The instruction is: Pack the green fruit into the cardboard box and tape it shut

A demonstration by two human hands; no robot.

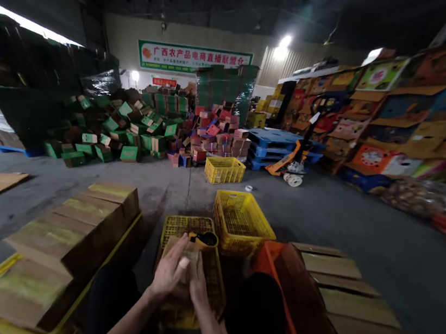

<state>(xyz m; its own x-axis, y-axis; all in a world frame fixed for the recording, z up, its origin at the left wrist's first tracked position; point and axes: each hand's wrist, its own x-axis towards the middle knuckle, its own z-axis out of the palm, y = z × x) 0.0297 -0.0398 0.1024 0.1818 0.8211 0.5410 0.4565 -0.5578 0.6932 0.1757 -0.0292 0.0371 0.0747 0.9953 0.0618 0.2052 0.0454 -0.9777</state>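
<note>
A small cardboard box [175, 245] lies on top of an upturned yellow crate [185, 225] between my knees. My left hand [170, 268] rests over the box with its fingers stretched out and its thumb apart. Close beside it, my right hand [198, 284] reaches along the box, its fingers straight and seen nearly edge-on. Neither hand is wrapped round anything. Just beyond my fingertips, a black and yellow tape dispenser [204, 239] sits at the far right of the crate top. My hands hide much of the box.
Taped cartons [77, 219] fill a yellow crate at left. An orange crate [275, 269] with upright cartons [341, 288] stands at right. Ahead are two yellow crates [260, 214], a pallet jack [288, 166] and blue pallets [272, 138]. Green boxes [128, 153] are heaped behind.
</note>
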